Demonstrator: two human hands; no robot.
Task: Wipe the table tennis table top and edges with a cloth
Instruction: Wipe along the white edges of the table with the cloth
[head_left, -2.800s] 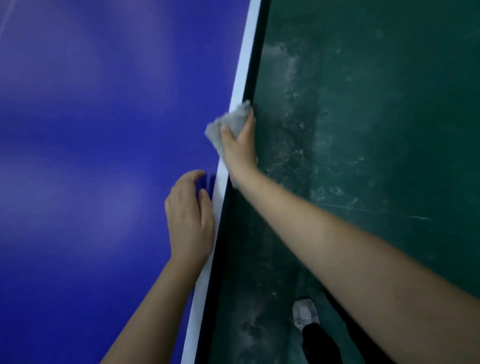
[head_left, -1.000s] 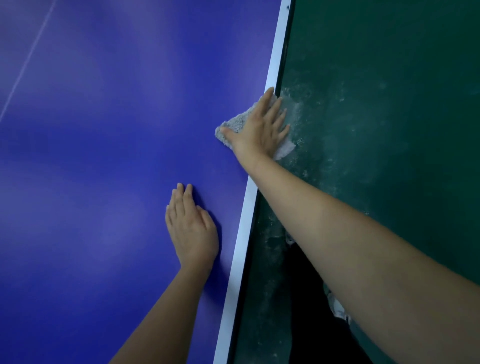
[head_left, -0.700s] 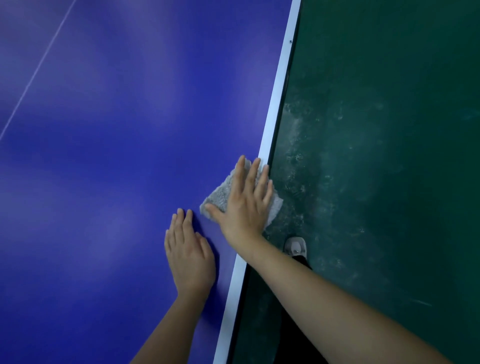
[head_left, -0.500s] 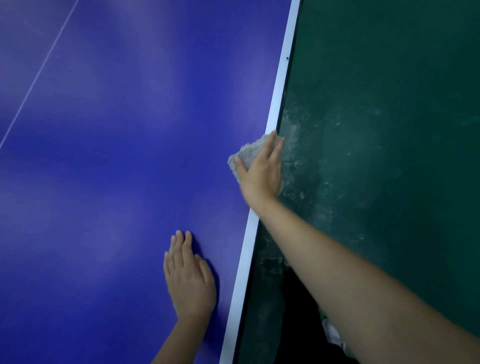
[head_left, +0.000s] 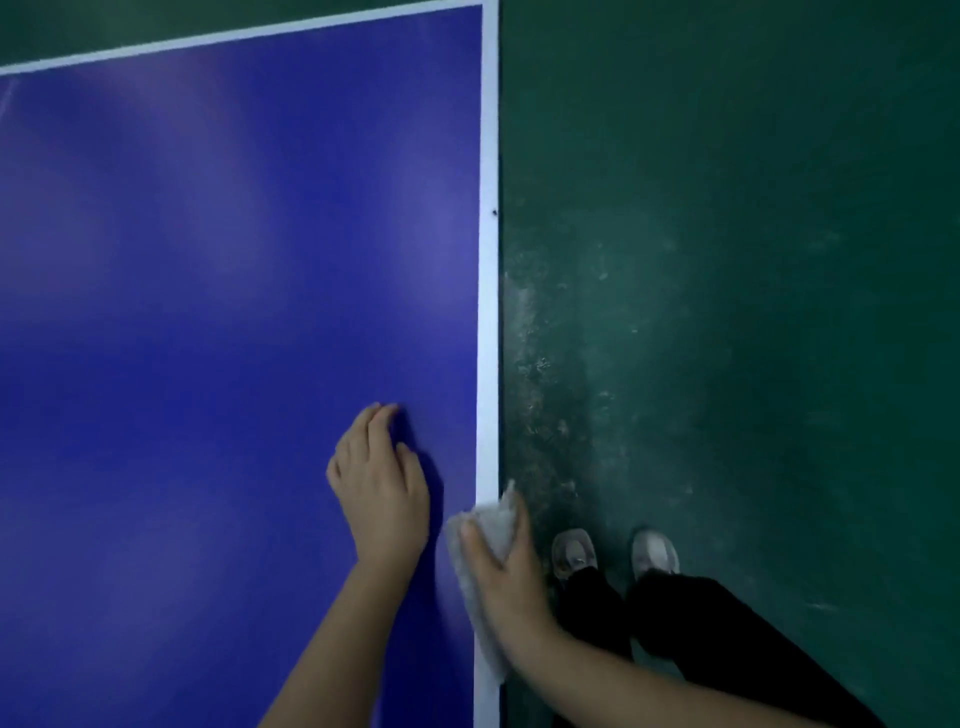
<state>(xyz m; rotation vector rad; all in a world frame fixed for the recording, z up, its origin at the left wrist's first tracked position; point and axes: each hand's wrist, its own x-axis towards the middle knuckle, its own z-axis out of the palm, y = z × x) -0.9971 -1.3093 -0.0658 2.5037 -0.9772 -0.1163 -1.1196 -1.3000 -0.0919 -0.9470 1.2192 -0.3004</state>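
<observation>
My right hand (head_left: 506, 571) has drawn the cloth (head_left: 493, 519) back toward 6 o'clock along the worktop (head_left: 208, 312) edge and grips it over the rim. My left hand (head_left: 382, 493) rests flat at its 9 o'clock. The edge pass appears to be progressing.

Left hand (head_left: 382, 488) lies palm down, fingers together, slightly bent, forearm extended forward. Right hand (head_left: 501, 566) grips the cloth (head_left: 491, 525), thumb on top, fingers curled round it, forearm angled in from the right.
</observation>
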